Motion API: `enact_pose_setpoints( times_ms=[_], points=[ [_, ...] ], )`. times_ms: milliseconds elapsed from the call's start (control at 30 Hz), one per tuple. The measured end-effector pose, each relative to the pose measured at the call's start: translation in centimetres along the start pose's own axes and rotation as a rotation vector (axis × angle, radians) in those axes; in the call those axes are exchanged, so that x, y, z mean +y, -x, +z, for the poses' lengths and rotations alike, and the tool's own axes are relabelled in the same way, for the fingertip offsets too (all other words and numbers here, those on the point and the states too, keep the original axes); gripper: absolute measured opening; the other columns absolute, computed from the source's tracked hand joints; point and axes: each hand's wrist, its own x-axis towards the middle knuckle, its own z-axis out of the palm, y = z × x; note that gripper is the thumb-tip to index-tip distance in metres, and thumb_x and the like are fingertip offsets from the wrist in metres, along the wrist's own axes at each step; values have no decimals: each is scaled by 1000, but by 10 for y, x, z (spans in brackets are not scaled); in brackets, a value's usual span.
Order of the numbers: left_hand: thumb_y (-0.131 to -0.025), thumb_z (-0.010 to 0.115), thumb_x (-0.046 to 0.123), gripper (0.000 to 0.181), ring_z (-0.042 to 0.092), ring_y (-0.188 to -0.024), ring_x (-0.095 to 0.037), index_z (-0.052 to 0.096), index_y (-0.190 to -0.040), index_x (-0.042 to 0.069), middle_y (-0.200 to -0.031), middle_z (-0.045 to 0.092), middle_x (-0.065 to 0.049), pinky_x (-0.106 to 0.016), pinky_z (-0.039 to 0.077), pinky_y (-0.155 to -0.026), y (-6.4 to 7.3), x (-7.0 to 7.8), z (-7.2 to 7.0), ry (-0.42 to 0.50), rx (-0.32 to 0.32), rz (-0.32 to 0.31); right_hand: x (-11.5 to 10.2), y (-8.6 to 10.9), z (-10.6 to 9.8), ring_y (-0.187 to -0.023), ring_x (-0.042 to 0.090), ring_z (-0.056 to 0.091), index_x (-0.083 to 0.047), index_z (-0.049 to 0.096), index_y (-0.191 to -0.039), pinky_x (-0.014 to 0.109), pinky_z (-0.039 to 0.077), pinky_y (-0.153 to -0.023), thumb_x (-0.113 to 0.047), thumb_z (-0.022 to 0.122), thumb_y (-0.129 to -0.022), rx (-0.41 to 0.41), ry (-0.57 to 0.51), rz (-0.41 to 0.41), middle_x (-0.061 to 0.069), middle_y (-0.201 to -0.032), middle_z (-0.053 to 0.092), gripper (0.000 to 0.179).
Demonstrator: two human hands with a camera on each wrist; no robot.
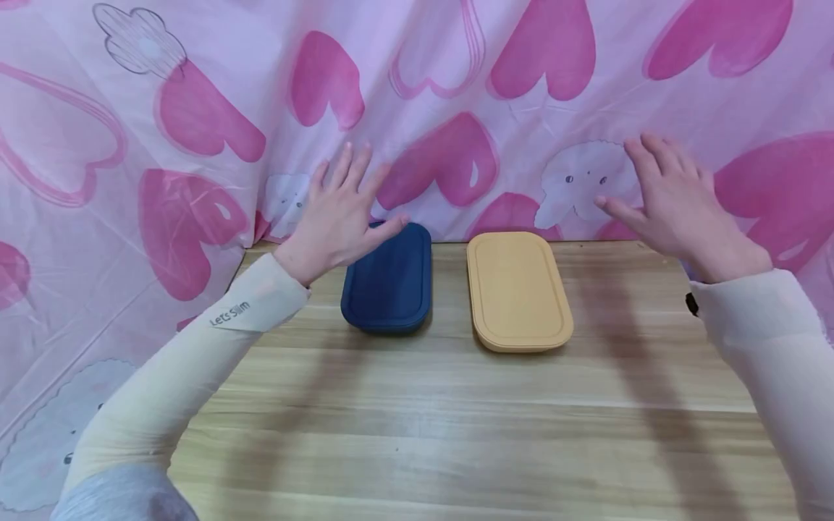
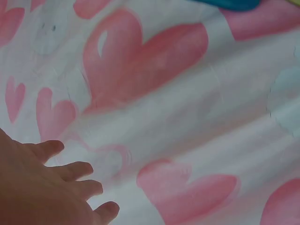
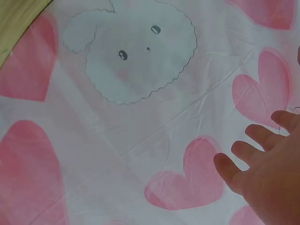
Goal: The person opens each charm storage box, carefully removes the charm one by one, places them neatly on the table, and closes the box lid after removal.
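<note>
Two lidded rectangular boxes lie side by side on a wooden table, a dark blue one (image 1: 389,286) on the left and a yellow one (image 1: 519,289) on the right. Raised in the air, my left hand (image 1: 339,217) spreads its fingers and hides the upper left part of the blue box from the head camera. To the right of the yellow box, my right hand (image 1: 680,206) is also lifted with its fingers apart. Neither hand holds anything. The wrist views show the left hand (image 2: 51,187) and the right hand (image 3: 267,164) before the patterned cloth.
A pink and white cloth (image 1: 443,94) with hearts and cartoon faces hangs behind the table and along its left side. The wooden tabletop (image 1: 417,434) stretches in front of both boxes. Shadows of the arms fall across it.
</note>
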Motion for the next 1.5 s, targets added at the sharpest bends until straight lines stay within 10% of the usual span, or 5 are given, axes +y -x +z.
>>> enact_pose_setpoints(
  times_ms=[900, 1233, 1500],
  points=[
    [-98, 50, 40, 57, 34, -139, -36, 49, -136, -3, -147, 41, -20, -53, 31, -115, 40, 25, 77, 312, 1, 1, 2, 50, 76, -121, 53, 36, 7, 43, -136, 67, 29, -97, -21, 63, -90, 184, -196, -23, 34, -133, 41, 57],
    [-98, 55, 29, 38, 65, -103, -19, 59, -127, 5, -114, 68, -8, -33, 54, -88, 49, 63, 114, 850, -269, -140, -1, 68, 121, -110, 48, 44, 12, 41, -134, 63, 40, -89, -25, 59, -95, 125, -334, 70, 33, -125, 44, 57],
    [-98, 52, 20, 38, 66, -101, -36, 56, -129, 0, -109, 69, -19, -30, 55, -76, 65, 101, 156, 1174, -434, -339, -4, 86, 163, -103, 45, 50, 16, 40, -133, 59, 50, -85, -24, 54, -97, 88, -485, 191, 34, -120, 45, 55]
  ],
)
